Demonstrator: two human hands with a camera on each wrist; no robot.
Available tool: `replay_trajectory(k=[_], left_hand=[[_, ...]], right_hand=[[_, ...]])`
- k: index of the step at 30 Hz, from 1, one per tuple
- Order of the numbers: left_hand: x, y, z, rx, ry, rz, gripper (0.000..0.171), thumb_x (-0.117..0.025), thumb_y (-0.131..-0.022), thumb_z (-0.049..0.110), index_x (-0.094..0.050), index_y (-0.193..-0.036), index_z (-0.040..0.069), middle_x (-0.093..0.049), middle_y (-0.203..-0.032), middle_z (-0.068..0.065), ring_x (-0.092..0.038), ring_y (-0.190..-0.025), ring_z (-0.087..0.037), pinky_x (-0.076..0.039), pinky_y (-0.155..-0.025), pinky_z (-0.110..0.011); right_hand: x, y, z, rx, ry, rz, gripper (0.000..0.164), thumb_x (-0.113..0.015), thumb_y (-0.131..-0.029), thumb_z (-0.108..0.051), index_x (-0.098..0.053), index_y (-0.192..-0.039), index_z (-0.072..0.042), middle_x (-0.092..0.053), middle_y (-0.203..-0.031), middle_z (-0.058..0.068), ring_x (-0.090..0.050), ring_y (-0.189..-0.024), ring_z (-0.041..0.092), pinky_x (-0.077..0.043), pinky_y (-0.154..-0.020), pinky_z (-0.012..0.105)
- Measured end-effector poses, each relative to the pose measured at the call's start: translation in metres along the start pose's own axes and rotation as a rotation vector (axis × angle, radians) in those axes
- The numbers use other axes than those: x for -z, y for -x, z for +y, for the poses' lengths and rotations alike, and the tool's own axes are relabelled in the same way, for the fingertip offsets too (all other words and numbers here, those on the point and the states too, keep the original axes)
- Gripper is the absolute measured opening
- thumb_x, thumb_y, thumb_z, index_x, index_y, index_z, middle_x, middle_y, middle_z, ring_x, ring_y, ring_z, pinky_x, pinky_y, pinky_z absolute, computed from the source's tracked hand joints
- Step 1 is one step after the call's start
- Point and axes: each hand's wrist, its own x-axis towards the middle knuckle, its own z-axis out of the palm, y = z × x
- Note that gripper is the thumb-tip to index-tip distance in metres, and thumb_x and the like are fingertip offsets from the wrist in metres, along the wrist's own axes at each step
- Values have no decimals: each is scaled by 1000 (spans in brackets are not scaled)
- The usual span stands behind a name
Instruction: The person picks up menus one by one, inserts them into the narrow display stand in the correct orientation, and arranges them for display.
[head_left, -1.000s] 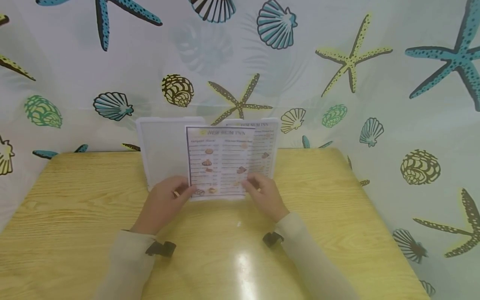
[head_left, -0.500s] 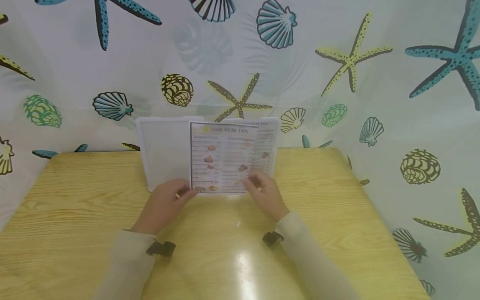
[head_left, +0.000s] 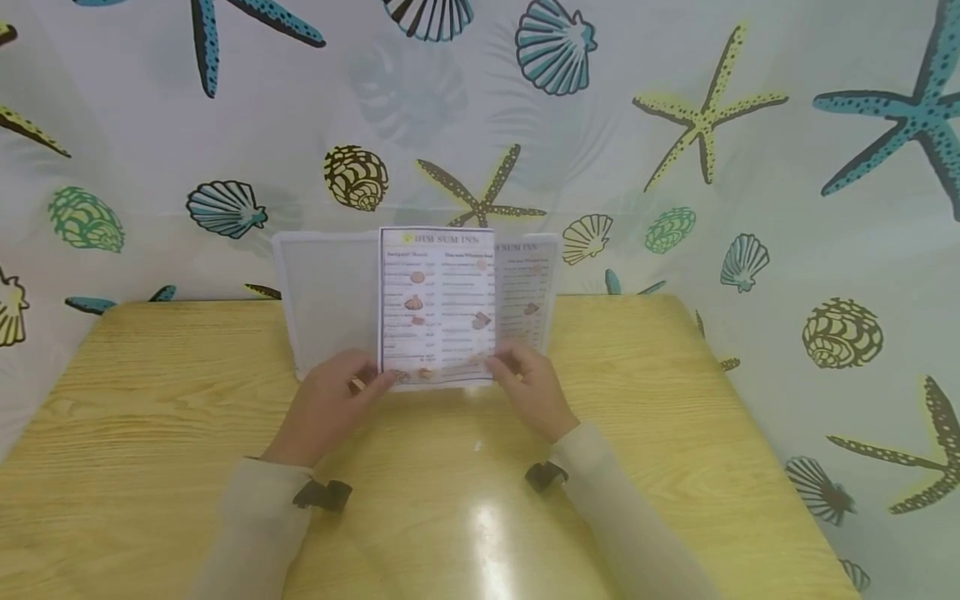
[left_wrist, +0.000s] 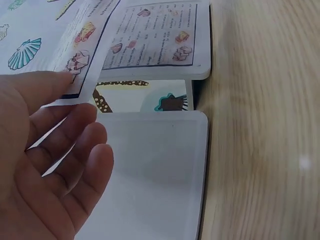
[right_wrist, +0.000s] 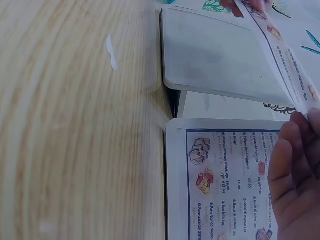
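The menu sheet [head_left: 442, 287], its top edge higher than before, is at frame centre, pinched near its lower corners by the left hand [head_left: 333, 402] and right hand [head_left: 534, 396].

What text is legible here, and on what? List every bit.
"DIM SUM INN": heading, held menu sheet.
"SUM INN": heading, menu panel behind, start covered.
"Pane Bianco mantou 4pz": menu sheet.
"Takoyaki 4pz/6pz": menu panel.
"Bao fritti 5pz": menu panel.
Other printing on both: too small or blurred to read reliably.
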Motion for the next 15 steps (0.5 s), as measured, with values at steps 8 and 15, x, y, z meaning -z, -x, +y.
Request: replay_trajectory(k=[8,15], left_hand=[[2,0,-1,-14,128,118,30,-58,-106,38,-69,-115,11,-72,-108,-3,-63,-97,-19,-55,-83,-35],[1,-1,-3,-83,70,164,18,-64,-104,28,-72,-109,11,-73,-100,0,-61,-87,-15,-54,-74,-27]], right_hand=[[2,1,-3,22,58,-58,13,-62,-103,-13,-70,-110,-5,-73,-106,8,-68,-94,21,-59,-86,34],[1,1,3,11,72,-19,19,-63,-104,-16,-68,-118,-6,-72,-112,7,-67,-105,22,-56,-98,42]])
